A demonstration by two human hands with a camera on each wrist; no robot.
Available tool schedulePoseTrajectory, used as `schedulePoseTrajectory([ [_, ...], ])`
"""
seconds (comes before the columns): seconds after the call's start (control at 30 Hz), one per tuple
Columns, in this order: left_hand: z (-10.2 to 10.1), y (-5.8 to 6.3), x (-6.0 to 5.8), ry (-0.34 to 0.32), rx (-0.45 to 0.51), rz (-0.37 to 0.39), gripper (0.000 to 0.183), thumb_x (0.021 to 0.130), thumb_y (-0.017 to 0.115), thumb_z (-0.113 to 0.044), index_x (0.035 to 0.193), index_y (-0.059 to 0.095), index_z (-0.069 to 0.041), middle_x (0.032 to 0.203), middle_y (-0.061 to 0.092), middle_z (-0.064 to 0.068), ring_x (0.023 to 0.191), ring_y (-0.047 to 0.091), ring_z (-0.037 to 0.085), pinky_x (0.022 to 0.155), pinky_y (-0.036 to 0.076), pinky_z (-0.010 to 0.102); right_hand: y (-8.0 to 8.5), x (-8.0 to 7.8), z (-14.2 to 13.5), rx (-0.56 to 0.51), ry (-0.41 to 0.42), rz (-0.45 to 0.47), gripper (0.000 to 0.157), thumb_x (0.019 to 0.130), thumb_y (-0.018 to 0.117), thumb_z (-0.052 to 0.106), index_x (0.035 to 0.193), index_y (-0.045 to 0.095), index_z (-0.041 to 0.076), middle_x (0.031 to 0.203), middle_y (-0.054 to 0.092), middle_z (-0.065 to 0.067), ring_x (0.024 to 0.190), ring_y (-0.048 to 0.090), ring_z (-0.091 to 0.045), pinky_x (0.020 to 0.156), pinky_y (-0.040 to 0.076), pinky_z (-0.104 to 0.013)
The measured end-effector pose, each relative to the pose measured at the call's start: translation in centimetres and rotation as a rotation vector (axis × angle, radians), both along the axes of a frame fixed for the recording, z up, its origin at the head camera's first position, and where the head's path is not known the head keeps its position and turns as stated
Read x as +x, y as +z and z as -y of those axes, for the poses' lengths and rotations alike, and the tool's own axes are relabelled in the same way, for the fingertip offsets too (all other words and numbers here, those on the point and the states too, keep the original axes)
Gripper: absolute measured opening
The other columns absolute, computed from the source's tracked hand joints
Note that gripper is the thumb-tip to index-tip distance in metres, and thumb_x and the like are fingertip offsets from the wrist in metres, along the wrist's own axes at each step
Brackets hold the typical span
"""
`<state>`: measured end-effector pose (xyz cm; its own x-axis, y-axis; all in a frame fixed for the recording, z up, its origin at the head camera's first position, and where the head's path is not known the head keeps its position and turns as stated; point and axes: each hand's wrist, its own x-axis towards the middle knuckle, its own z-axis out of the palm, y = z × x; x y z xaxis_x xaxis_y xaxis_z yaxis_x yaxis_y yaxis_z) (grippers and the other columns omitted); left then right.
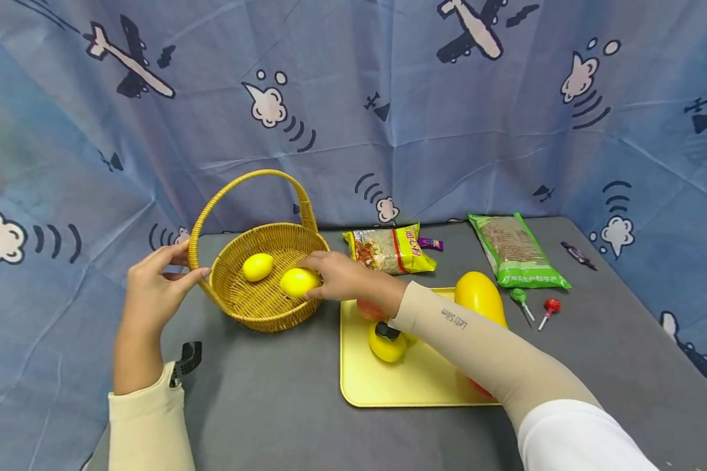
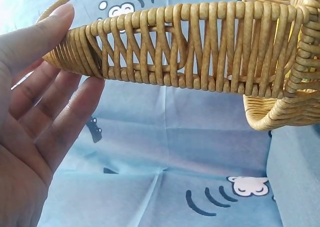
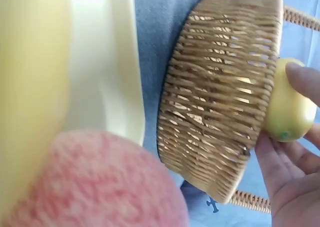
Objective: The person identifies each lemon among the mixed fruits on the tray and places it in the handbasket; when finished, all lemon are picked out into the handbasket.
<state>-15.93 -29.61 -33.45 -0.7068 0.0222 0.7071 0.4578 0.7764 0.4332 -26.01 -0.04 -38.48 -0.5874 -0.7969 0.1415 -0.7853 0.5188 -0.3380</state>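
My left hand (image 1: 158, 288) grips the handle (image 2: 150, 47) of a woven wicker basket (image 1: 271, 322) on its left side, thumb on one face and fingers on the other. With my right hand (image 1: 344, 278) I hold a yellow lemon (image 1: 300, 282) between thumb and fingers at the basket's right rim; in the right wrist view this lemon (image 3: 290, 107) shows beside the rim. A second lemon (image 1: 257, 267) lies inside the basket, toward the left.
Right of the basket, a pale yellow tray (image 1: 400, 386) holds another lemon (image 1: 387, 347), a peach (image 3: 105, 182) and a large yellow fruit (image 1: 478, 297). Behind lie a snack bag (image 1: 383, 248), a green-edged bag (image 1: 515, 248), and green (image 1: 518, 296) and red lollipops (image 1: 551, 305).
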Motion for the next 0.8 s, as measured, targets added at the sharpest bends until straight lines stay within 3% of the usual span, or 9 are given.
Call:
schedulePoseTrajectory([
  [0.27, -0.3, 0.0, 0.1, -0.014, 0.012, 0.010, 0.058, 0.062, 0.079, -0.001, 0.116, 0.061, -0.011, 0.091, 0.064, 0.005, 0.081, 0.054, 0.002, 0.063, 0.046, 0.005, -0.5, 0.1, -1.2, -0.012, 0.076, -0.081, 0.034, 0.081, 0.064, 0.029, 0.111, 0.061, 0.013, 0.101, 0.056, 0.002, 0.083, 0.050, -0.006, 0.074, 0.044, -0.019],
  [0.5, -0.2, 0.2, 0.0, -0.009, 0.017, -0.004, 0.057, 0.061, 0.080, -0.001, 0.114, 0.062, -0.011, 0.091, 0.064, 0.006, 0.081, 0.054, 0.002, 0.062, 0.047, 0.006, 0.9, 0.6, -2.8, -0.036, 0.097, -0.046, 0.028, 0.082, 0.064, 0.024, 0.108, 0.062, 0.014, 0.091, 0.056, 0.004, 0.079, 0.052, -0.008, 0.068, 0.044, -0.015],
  [0.8, -0.2, 0.2, 0.0, -0.004, 0.016, 0.003, 0.057, 0.062, 0.079, -0.002, 0.115, 0.062, -0.012, 0.091, 0.064, 0.006, 0.081, 0.054, 0.003, 0.063, 0.046, 0.006, 2.6, 3.1, -6.7, 0.076, 0.162, -0.039, 0.028, 0.083, 0.062, 0.025, 0.108, 0.063, 0.015, 0.092, 0.054, 0.006, 0.077, 0.049, -0.006, 0.068, 0.044, -0.016],
])
